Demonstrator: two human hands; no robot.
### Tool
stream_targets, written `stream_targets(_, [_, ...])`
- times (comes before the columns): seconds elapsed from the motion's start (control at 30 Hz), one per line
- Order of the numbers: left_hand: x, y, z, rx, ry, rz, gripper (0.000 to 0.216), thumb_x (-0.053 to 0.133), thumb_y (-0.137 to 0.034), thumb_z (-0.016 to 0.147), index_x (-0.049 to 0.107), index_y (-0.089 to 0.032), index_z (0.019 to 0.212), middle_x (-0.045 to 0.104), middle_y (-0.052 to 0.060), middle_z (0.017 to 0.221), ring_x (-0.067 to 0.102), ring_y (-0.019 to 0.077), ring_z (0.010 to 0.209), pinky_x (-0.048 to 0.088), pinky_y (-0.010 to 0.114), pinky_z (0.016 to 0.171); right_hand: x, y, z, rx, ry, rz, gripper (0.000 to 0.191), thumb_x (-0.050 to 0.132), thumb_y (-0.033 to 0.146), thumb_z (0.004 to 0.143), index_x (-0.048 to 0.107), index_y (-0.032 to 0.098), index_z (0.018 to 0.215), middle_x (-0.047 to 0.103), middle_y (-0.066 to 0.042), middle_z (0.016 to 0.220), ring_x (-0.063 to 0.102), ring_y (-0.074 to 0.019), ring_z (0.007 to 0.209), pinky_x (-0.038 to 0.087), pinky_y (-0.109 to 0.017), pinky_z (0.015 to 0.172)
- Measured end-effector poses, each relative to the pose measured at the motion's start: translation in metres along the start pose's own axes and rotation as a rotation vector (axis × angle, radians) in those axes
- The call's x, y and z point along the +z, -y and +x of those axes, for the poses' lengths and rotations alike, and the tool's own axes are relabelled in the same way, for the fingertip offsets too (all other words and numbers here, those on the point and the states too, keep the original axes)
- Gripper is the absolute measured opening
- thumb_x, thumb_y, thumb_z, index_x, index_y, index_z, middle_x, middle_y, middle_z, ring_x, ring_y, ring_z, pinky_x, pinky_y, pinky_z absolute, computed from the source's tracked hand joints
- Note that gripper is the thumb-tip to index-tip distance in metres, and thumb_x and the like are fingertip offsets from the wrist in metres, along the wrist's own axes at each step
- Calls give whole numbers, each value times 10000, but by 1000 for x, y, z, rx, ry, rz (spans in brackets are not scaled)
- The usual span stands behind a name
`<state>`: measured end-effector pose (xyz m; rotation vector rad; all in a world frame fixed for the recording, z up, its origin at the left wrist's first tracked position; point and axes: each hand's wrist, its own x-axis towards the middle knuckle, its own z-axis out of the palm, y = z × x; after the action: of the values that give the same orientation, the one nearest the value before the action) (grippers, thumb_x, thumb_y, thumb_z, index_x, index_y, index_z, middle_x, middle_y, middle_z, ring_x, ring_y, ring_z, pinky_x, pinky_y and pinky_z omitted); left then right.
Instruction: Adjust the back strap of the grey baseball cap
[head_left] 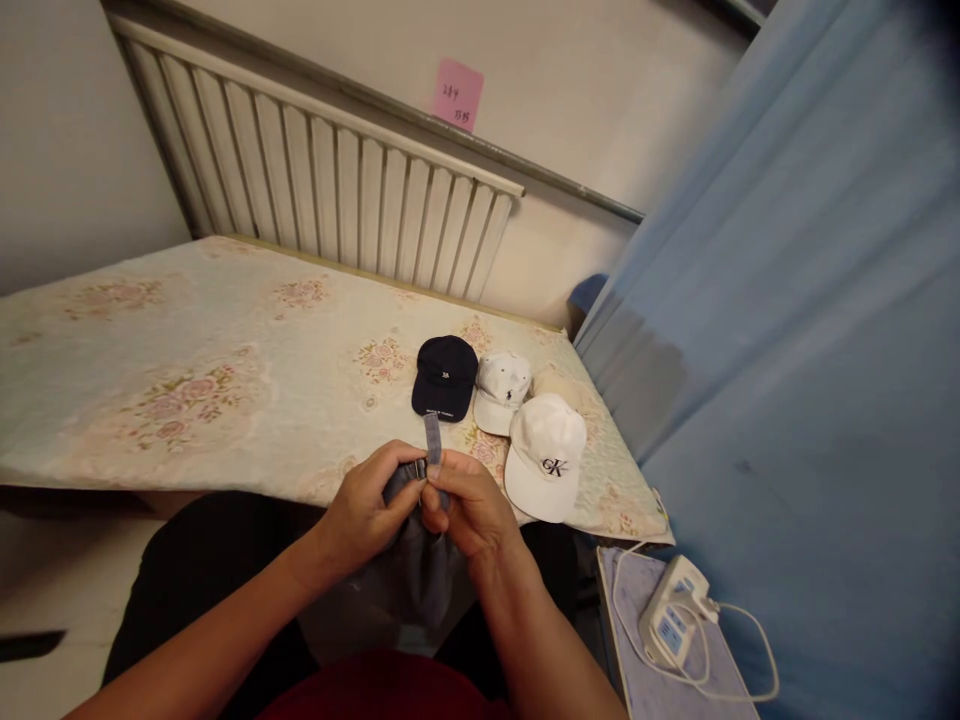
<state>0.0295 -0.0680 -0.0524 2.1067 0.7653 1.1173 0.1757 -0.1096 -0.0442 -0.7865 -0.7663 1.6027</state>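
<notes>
I am sitting at a table (187, 380) covered with a flowered cloth, before a white radiator (322, 190) and a blue curtain (810, 330). Three caps are lying near me: white (545, 455), navy (444, 378), and a smaller white one (501, 390). My left hand (365, 510) and right hand (465, 505) are gripping a grey cap (420, 575) over my lap, pinching its strap (433, 440).
</notes>
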Motion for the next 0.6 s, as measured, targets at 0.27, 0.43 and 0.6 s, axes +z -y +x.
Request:
stream_targets(0.27, [-4,-3,3,-289,45,-371,208,578,-277,825,612,-202,1017,671,12,863,621,184,837,462,303,811,-1,-4,4,-46,-51,5,250,772,302,646,573,155,681,644,14,546,496,-70,374,358,-181,385])
stream_targets(0.43, [-6,3,3,-428,-8,-626,261,622,-321,818,638,-202,1049,671,14,880,611,172,833,461,287,797,-3,-8,4,-48,-87,-12,279,737,393,701,605,148,724,627,16,525,482,-71,377,349,-185,392])
stream_targets(0.6, [-7,8,5,-477,-95,-819,226,679,-297,783,677,-184,979,650,13,845,573,146,805,442,256,785,-2,-12,2,-54,-101,-19,270,722,376,714,617,154,824,555,55,450,394,-58,335,281,-185,379])
